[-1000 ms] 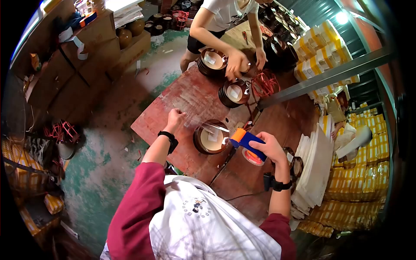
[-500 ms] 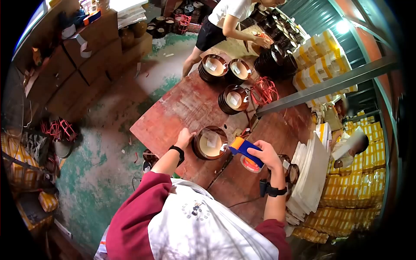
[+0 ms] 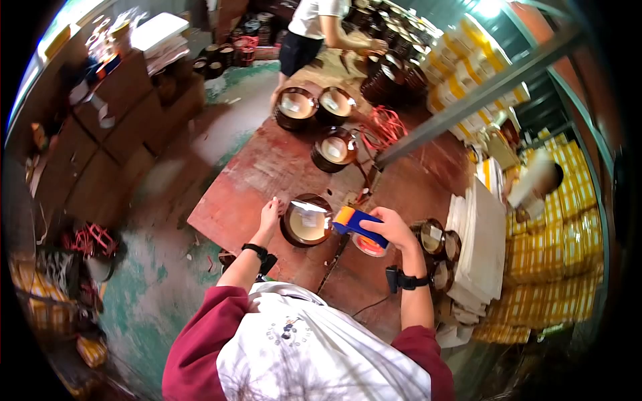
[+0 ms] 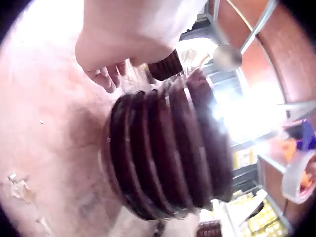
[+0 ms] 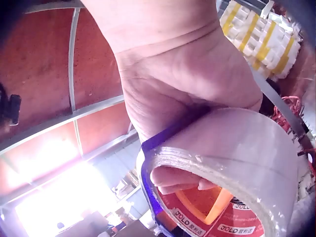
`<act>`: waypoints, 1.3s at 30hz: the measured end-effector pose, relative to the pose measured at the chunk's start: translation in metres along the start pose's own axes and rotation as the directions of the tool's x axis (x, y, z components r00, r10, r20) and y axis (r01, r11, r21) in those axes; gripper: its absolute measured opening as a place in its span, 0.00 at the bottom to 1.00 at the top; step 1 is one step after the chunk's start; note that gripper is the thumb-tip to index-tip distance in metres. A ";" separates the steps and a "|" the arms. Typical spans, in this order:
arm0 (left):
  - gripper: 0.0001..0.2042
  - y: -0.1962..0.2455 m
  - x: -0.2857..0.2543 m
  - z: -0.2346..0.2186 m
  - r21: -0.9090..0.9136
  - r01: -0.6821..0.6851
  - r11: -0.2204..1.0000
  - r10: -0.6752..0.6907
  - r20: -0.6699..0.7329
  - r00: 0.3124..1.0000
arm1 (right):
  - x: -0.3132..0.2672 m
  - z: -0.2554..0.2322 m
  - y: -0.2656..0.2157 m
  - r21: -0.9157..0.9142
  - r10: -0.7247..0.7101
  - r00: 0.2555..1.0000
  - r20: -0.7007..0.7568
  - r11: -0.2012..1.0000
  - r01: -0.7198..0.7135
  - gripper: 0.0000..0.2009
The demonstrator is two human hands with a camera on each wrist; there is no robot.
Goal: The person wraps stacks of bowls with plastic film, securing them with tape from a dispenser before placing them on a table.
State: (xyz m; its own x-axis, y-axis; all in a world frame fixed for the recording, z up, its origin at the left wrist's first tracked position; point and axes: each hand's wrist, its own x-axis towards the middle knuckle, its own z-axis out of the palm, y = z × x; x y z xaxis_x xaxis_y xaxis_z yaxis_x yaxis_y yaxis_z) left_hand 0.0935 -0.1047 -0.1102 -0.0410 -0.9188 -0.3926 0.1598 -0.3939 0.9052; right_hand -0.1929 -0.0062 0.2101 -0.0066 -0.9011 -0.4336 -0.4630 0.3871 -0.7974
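A stack of dark brown glazed bowls [image 3: 294,232] with pale insides stands on the red-brown table before me; a white label shows in the top bowl. Clear tape [image 3: 314,208] glints over its mouth. At the left side of the stack is my left hand [image 3: 269,217], its bent fingers [image 4: 102,79] pointing down, pinching a filmy end of the tape. My right hand [image 3: 393,230] grips a blue and orange tape dispenser [image 3: 364,226] close to the right rim. In the right wrist view, the tape roll [image 5: 247,143] hangs below my palm, and part of the fingers shows through its core.
Several more bowl stacks [image 3: 333,150] stand farther back on the table [image 3: 234,194], beside red cord [image 3: 384,128]. A metal post [image 3: 481,87] slants across the right. Another person [image 3: 314,30] works at the far end. White boards [image 3: 483,234] lean at right, with bowls nearby.
The tape stretched above the bowls has come down over the top bowl. My left hand has lowered to the stack's side. The other person has moved back from the nearer stacks, leaving another stack there.
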 end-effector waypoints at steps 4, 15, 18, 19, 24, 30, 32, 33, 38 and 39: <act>0.38 -0.008 -0.005 0.013 -0.154 0.213 0.965 -0.168 0.264 0.950 | -0.002 -0.003 0.018 0.019 -0.017 1.000 0.006 1.000 0.017 0.22; 0.31 0.068 -0.059 0.017 0.298 -0.265 0.917 0.241 0.116 0.964 | 0.016 -0.013 0.098 0.103 -0.058 0.992 0.114 0.994 0.046 0.25; 0.32 0.094 -0.081 0.033 0.578 -0.573 0.581 0.456 0.352 0.817 | 0.021 -0.013 0.115 0.121 -0.082 0.989 0.126 0.990 0.067 0.24; 0.32 0.102 -0.086 0.039 0.661 -0.593 0.460 0.452 0.401 0.797 | 0.023 -0.013 0.119 0.121 -0.091 0.988 0.125 0.990 0.076 0.24; 0.36 0.091 -0.062 0.054 0.703 -0.533 0.471 0.394 0.372 0.840 | 0.029 -0.007 0.151 0.173 -0.130 0.987 0.095 0.978 0.112 0.23; 0.39 0.064 -0.004 0.025 0.277 0.240 0.930 -0.272 0.083 0.959 | 0.027 0.002 0.162 0.167 -0.097 0.989 0.115 0.983 0.077 0.23; 0.38 0.046 0.007 0.019 0.099 0.304 0.948 -0.314 0.121 0.942 | 0.030 0.005 0.169 0.175 -0.104 0.988 0.111 0.981 0.084 0.23; 0.38 0.036 0.013 0.017 0.011 0.334 0.942 -0.333 0.144 0.932 | 0.030 0.006 0.171 0.180 -0.108 0.989 0.105 0.980 0.088 0.23; 0.36 0.039 0.002 0.008 -0.187 0.437 0.880 -0.371 0.305 0.877 | 0.028 0.003 0.170 0.190 -0.121 0.988 0.092 0.977 0.101 0.22; 0.36 0.041 0.000 0.010 -0.126 0.389 0.913 -0.347 0.266 0.900 | 0.026 0.003 0.171 0.209 -0.128 0.987 0.093 0.972 0.107 0.22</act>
State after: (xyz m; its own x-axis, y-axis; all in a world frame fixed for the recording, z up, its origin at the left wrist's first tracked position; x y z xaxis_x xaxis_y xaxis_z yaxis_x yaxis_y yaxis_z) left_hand 0.0905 -0.1214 -0.0719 -0.3541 -0.6967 -0.6238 0.2542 -0.7136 0.6528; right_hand -0.2698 0.0370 0.0611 0.1352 -0.9212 -0.3648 -0.2653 0.3211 -0.9091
